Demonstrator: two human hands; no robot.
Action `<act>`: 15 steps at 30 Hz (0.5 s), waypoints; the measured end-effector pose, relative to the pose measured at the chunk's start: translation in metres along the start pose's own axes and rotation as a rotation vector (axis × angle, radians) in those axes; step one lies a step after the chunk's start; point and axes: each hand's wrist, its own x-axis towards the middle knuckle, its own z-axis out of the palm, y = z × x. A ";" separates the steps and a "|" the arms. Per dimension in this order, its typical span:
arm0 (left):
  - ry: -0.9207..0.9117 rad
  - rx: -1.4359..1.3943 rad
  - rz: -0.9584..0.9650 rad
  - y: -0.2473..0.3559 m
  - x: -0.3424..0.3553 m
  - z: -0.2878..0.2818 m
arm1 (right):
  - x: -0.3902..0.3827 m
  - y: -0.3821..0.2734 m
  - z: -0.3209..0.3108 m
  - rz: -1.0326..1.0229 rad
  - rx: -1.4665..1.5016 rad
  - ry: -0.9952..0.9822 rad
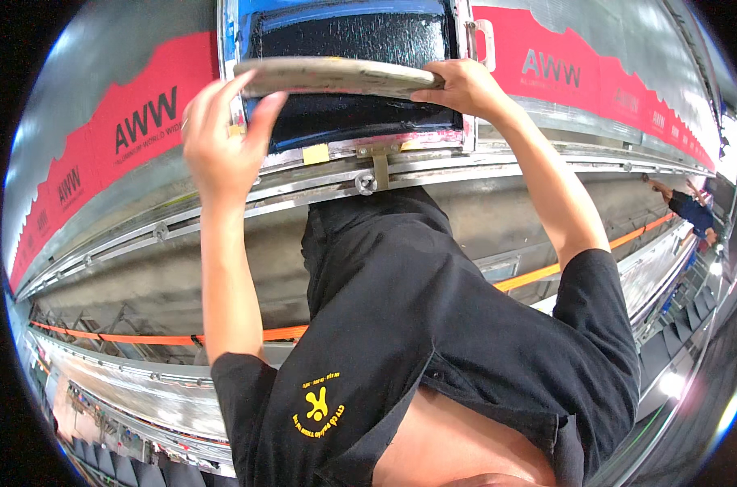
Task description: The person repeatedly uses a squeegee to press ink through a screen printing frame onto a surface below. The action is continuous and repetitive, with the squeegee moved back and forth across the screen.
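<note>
A long, flat, worn squeegee is held crosswise above a screen-printing frame. My right hand grips its right end, thumb below and fingers over the top. At the other end my left hand has its fingers and thumb spread; the fingertips reach the squeegee's tip, slightly blurred, without wrapping round it. Glossy black ink covers much of the mesh inside the frame, with blue showing at the upper left corner. The squeegee hides a strip of the mesh.
Red printed material stretches along the table on both sides of the frame. A metal rail with round fittings runs along the near edge. A white handle sits at the frame's right. Behind me runs an orange strip; another person stands far right.
</note>
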 end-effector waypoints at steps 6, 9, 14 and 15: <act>-0.913 0.123 -0.071 0.014 0.009 0.083 | 0.010 0.012 0.006 -0.067 -0.186 -0.029; -0.895 0.149 -0.053 0.023 0.000 0.111 | -0.003 0.025 0.017 0.033 -0.290 0.020; -1.006 0.171 -0.133 0.026 -0.003 0.126 | -0.007 0.031 0.017 0.065 -0.300 -0.063; -1.016 0.173 -0.142 0.025 -0.003 0.125 | -0.005 0.033 0.018 0.064 -0.298 -0.075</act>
